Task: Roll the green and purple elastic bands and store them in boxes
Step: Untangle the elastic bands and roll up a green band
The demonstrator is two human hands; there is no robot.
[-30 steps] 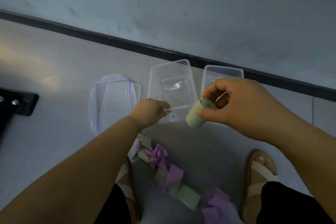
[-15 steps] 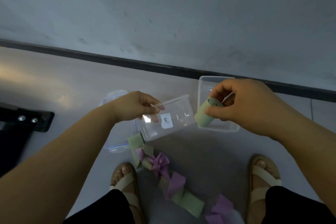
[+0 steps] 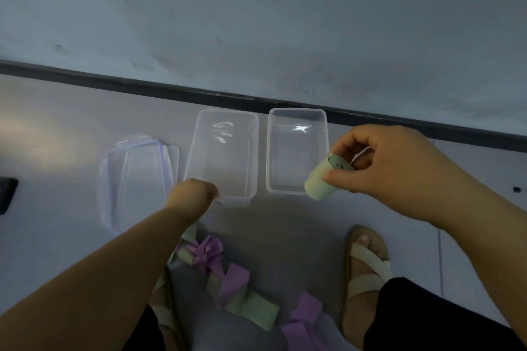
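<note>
Two clear plastic boxes stand side by side on the floor near the wall: the left box (image 3: 252, 151) and the right box (image 3: 296, 112). My left hand (image 3: 194, 194) grips the near rim of the left box. My right hand (image 3: 393, 168) holds a rolled green band (image 3: 319, 182) just above the right box's near right corner. A loose tangle of green and purple bands (image 3: 228, 282) lies on the floor between my feet.
Clear lids with blue seals (image 3: 137, 179) lie stacked left of the boxes. A dark skirting strip (image 3: 142, 85) runs along the wall behind. A dark object (image 3: 7, 194) sits at the left edge. My sandalled feet (image 3: 368, 265) flank the bands.
My left hand had lifted and tilted the left box, showing a label; now the box rests flat on the floor beside the right one. The right hand stays holding the green roll.
</note>
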